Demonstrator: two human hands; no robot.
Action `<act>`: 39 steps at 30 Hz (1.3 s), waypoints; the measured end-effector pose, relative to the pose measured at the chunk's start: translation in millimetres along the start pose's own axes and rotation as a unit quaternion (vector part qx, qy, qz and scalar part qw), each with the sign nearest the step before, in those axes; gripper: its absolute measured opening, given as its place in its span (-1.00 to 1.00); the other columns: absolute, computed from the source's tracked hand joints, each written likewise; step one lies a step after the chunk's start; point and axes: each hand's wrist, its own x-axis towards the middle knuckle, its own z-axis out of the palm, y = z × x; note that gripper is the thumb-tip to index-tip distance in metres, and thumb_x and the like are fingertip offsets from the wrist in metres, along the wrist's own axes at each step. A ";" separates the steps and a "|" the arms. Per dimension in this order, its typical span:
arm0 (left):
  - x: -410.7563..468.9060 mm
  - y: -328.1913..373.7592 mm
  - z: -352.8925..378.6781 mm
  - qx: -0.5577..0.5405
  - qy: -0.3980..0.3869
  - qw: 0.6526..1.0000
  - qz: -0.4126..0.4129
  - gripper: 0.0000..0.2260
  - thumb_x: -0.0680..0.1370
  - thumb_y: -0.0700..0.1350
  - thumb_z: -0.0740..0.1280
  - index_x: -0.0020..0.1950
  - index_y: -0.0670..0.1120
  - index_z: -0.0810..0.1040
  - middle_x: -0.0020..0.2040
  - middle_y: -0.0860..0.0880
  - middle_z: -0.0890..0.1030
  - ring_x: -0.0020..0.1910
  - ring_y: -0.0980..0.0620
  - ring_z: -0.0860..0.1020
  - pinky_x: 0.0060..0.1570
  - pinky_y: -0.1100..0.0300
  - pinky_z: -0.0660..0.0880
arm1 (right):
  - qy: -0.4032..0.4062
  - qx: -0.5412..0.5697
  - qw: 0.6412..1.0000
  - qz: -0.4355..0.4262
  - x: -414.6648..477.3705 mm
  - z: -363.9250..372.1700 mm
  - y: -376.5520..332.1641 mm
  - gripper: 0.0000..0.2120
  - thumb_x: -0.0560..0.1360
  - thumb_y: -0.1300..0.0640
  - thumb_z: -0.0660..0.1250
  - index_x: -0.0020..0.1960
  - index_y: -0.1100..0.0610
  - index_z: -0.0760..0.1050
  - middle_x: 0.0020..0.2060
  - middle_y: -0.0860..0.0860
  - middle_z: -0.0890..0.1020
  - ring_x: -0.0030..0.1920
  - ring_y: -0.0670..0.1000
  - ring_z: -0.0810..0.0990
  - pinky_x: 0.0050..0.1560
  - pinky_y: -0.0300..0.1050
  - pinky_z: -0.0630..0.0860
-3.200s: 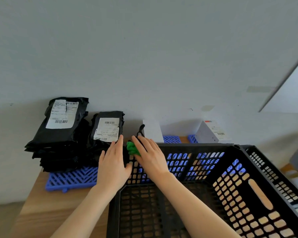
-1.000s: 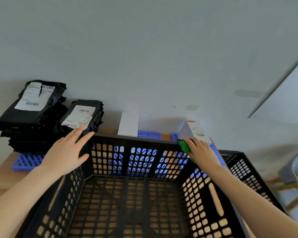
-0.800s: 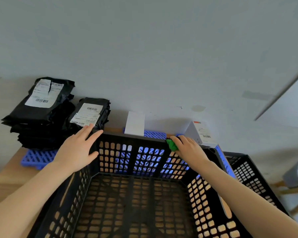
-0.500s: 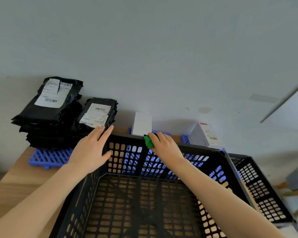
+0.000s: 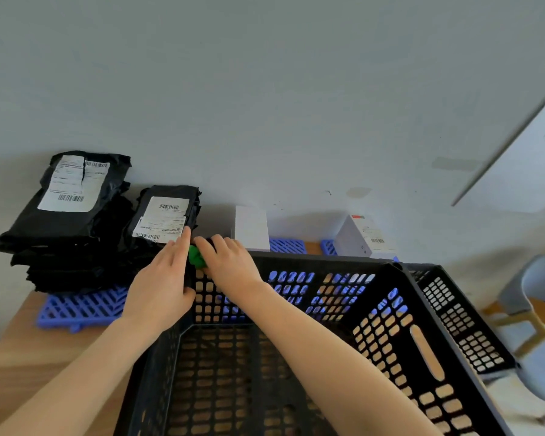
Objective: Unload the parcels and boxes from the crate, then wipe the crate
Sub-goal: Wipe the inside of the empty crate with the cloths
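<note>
Now our right hand (image 5: 230,265) curls round the green cloth (image 5: 197,256) and presses it on the far left corner of the crate (image 5: 321,262), in the middle of the frame. Our left hand (image 5: 159,289) lies on that corner, fingers straight, holding nothing. Parcels (image 5: 70,221) sit stacked at the left.

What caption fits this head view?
Right hand holds a green cloth on the black crate; left hand rests on its corner.

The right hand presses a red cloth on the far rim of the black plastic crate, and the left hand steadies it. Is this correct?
No. The head view shows the crumpled cloth under the right hand is green, not red.
</note>
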 end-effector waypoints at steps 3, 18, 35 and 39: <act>0.1 -0.6 -1.0 0.016 -0.005 1.000 0.004 -0.03 0.42 -0.11 0.47 0.61 -0.08 -0.14 0.48 -0.12 0.33 0.44 -0.07 0.36 -0.04 0.07 0.57 | 0.011 -0.004 1.000 -0.002 -5.1 2.2 3.0 -0.44 0.45 0.14 0.40 0.39 0.12 0.28 0.07 0.10 0.54 0.05 0.10 0.54 0.12 -0.03 0.47; -0.4 -3.8 2.5 0.079 -0.016 0.997 0.000 -0.24 0.41 -0.19 0.46 0.56 -0.05 0.23 0.55 -0.08 0.25 0.51 -0.07 0.26 -0.11 0.12 0.61 | 0.029 -0.060 0.998 -0.005 -96.6 -18.8 140.8 -0.40 0.36 0.03 0.50 0.36 0.03 0.41 -0.07 0.03 0.59 -0.10 0.11 0.61 -0.04 0.00 0.54; -0.9 2.7 0.8 0.010 0.014 1.000 -0.010 -0.13 0.42 -0.18 0.50 0.59 0.03 0.07 0.55 -0.01 0.23 0.49 -0.02 0.29 0.24 0.08 0.49 | -0.054 -0.081 0.994 0.059 -187.9 -56.2 272.0 -0.35 0.37 0.08 0.51 0.36 -0.05 0.28 -0.07 0.02 0.60 -0.05 0.12 0.62 0.23 0.09 0.47; 0.8 1.2 3.0 0.025 0.011 1.000 0.005 -0.08 0.39 -0.13 0.52 0.60 0.03 0.04 0.53 -0.02 0.27 0.47 -0.03 0.31 0.17 0.06 0.55 | -0.022 -0.042 0.997 0.055 -174.6 -49.4 252.1 -0.40 0.33 0.16 0.53 0.29 0.04 0.35 -0.10 0.08 0.59 -0.10 0.20 0.60 -0.04 0.08 0.57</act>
